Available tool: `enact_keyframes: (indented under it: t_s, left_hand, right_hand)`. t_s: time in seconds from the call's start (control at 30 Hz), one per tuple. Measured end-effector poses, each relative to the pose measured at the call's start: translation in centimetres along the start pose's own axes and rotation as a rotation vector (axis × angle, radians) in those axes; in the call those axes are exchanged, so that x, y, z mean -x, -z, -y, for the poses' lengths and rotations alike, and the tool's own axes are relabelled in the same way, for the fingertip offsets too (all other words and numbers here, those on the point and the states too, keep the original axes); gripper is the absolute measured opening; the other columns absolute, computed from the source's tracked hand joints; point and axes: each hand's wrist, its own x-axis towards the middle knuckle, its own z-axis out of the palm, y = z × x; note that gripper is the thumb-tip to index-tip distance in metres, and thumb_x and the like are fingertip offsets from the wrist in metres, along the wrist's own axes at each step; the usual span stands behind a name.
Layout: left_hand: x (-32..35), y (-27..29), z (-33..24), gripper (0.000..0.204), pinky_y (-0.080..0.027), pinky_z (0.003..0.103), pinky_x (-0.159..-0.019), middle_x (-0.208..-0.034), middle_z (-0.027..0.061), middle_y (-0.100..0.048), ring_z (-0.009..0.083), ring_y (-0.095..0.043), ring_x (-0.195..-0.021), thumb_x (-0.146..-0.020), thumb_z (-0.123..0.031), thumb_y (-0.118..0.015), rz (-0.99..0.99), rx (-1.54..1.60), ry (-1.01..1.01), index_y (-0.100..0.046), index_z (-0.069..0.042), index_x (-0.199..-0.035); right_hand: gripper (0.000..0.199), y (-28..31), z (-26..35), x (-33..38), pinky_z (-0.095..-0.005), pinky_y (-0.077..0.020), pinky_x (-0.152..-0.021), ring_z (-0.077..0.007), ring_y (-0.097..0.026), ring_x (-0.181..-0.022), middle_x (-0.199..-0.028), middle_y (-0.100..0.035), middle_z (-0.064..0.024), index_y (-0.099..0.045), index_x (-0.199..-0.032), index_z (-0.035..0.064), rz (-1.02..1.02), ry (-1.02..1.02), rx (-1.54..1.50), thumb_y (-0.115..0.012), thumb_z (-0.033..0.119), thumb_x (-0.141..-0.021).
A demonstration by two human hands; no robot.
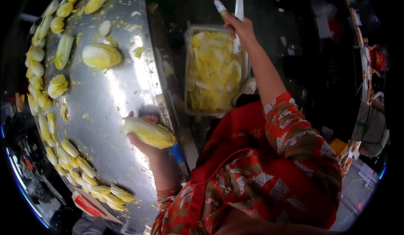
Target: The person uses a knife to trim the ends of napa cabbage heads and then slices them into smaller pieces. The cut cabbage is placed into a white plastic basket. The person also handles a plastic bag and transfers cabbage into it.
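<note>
An oblong cabbage (150, 132), pale and ribbed with ruffled yellow leaf tips, was located over the smooth, shiny metal surface (120, 100), near its right edge. The left hand (144, 147) gripped it, fingers curled around its sides. The right hand (244, 29) was closed around slender white tools (239, 5), above a rectangular tub (188, 68) of loose, pale-yellow leaves (212, 73). Rounded cabbages (35, 54) lined the surface's left side.

Red-marked cardboard (97, 210) at lower left, striped grey bundle (370, 123), dark floor (290, 85)
</note>
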Motion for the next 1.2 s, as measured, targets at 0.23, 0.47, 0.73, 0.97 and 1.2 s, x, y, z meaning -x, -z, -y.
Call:
enact_keyframes:
  t_s: [0.23, 0.47, 0.73, 0.97, 1.2]
  left_hand:
    - [-0.7, 1.0, 0.6, 0.073, -0.046, 0.033, -0.067, -0.083, 0.0135, -0.054, 0.0223, -0.054, -0.075, -0.086, -0.058, -0.038, -0.004, -0.078, -0.072, -0.036, 0.0, -0.13]
    - [-0.7, 2.2, 0.3, 0.079, -0.049, 0.032, -0.063, -0.086, 0.0151, -0.055, 0.0218, -0.054, -0.077, -0.085, -0.057, -0.044, 0.076, -0.176, -0.08, -0.029, 0.002, -0.135]
    - [-0.7, 2.9, 0.0, 0.08, -0.05, 0.036, -0.074, -0.093, 0.0165, -0.048, 0.025, -0.052, -0.084, -0.087, -0.055, -0.045, 0.113, -0.12, -0.057, -0.023, 0.002, -0.139]
    - [-0.8, 3.1, -0.1, 0.08, -0.051, 0.042, -0.075, -0.089, 0.0203, -0.048, 0.0299, -0.053, -0.08, -0.088, -0.056, -0.043, 0.119, -0.009, -0.041, -0.022, 0.002, -0.139]
    - [-1.1, 4.0, -0.8, 0.087, -0.042, 0.035, -0.075, -0.093, 0.0142, -0.044, 0.0226, -0.043, -0.084, -0.085, -0.056, -0.049, 0.205, -0.064, 0.041, -0.019, 0.004, -0.14]
  right_hand:
    - [0.042, 1.9, -14.8, 0.3, -0.0267, -0.034, -0.039, -0.0114, -0.045, -0.043, -0.058, -0.053, -0.0045, -0.06, -0.074, 0.0007, 0.074, -0.453, 0.187, -0.075, 0.04, -0.07]
    - [0.045, -3.2, -23.4, -2.7, -0.0285, -0.0381, -0.038, -0.015, -0.049, -0.042, -0.055, -0.055, -0.0086, -0.062, -0.07, -0.0026, 0.207, -0.568, 0.318, -0.078, 0.04, -0.068]
    - [0.04, -7.6, -26.4, -6.8, -0.0304, -0.0446, -0.048, -0.0181, -0.056, -0.048, -0.058, -0.059, -0.0078, -0.066, -0.069, 0.0017, 0.331, -0.392, 0.54, -0.073, 0.04, -0.065]
    - [0.049, -10.2, -28.4, -2.1, -0.0328, -0.0479, -0.056, -0.0213, -0.06, -0.054, -0.061, -0.06, -0.0099, -0.066, -0.073, 0.0005, 0.626, -0.444, 0.871, -0.075, 0.048, -0.064]
    - [0.044, -9.7, -33.2, 1.1, -0.0317, -0.0461, -0.053, -0.0203, -0.058, -0.053, -0.06, -0.059, -0.0094, -0.069, -0.077, 0.0026, 0.706, -0.412, 0.876, -0.076, 0.044, -0.062]
